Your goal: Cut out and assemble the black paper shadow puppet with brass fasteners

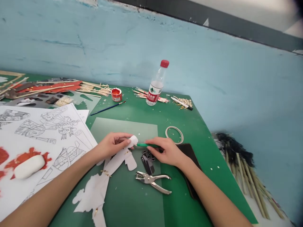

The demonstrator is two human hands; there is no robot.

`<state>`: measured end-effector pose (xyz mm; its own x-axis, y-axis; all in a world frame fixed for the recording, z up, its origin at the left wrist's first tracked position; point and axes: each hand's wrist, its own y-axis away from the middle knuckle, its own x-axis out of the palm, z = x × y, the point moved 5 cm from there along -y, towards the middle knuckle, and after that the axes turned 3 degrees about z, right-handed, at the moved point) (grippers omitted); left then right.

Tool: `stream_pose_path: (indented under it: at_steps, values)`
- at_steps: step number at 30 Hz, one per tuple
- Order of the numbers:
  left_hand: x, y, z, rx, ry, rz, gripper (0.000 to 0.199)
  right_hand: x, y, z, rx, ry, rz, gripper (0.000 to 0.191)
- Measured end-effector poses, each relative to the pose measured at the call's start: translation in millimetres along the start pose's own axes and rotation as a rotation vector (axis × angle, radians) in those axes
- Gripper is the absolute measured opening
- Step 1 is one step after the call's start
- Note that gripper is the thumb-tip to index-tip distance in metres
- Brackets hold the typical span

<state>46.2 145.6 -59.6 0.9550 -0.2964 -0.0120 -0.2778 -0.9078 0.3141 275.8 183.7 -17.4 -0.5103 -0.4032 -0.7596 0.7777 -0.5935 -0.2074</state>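
Head view: white cutout held between both hands

White jointed paper cutout extends from between the hands toward the wearer, down and left over a translucent sheet on the green surface. Brass-coloured fasteners show at its joints.

Left hand: closed in a pinch, thumb and fingers on the narrow far end of the cutout. Right hand: fingers closed around a slim green tool, its tip at the cutout's end. The cutout lies directly under the left hand and left of the right hand.

Nearer the wearer than the tool: dark patterned piece, then metal pliers-like punch. Tape ring sits beyond the right hand; dark flat object is partly beneath the right forearm.
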Motion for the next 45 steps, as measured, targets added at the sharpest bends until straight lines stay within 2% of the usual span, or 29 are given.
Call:
stream_pose_path:
  at_steps: [6,11,18,29,40,45]
  values:
    - [2.9,2.6,-4.4,-0.006,-0.093,0.016,0.052,-0.3,0.8,2.1,-0.041,0.037,0.018,0.025]
    - [0.8,3.9,-11.5,0.031,-0.164,-0.016,0.041,-2.0,1.8,2.8,-0.065,0.012,0.013,0.026]
    - [3.2,4.6,-14.6,0.066,-0.25,0.006,0.036,-1.8,2.7,0.5,-0.071,0.043,0.011,0.027]
    - [0.7,3.5,-10.3,0.082,-0.2,0.057,0.039,0.8,0.7,-2.9,-0.085,0.057,0.048,0.029]
    - [-2.1,5.6,-12.3,0.098,-0.241,0.051,0.044,-0.3,0.9,-3.6,-0.098,0.055,0.034,0.029]
    - [1.9,4.6,-9.0,0.128,-0.252,0.099,0.046,-1.7,1.3,-5.0,-0.096,0.074,0.006,0.029]
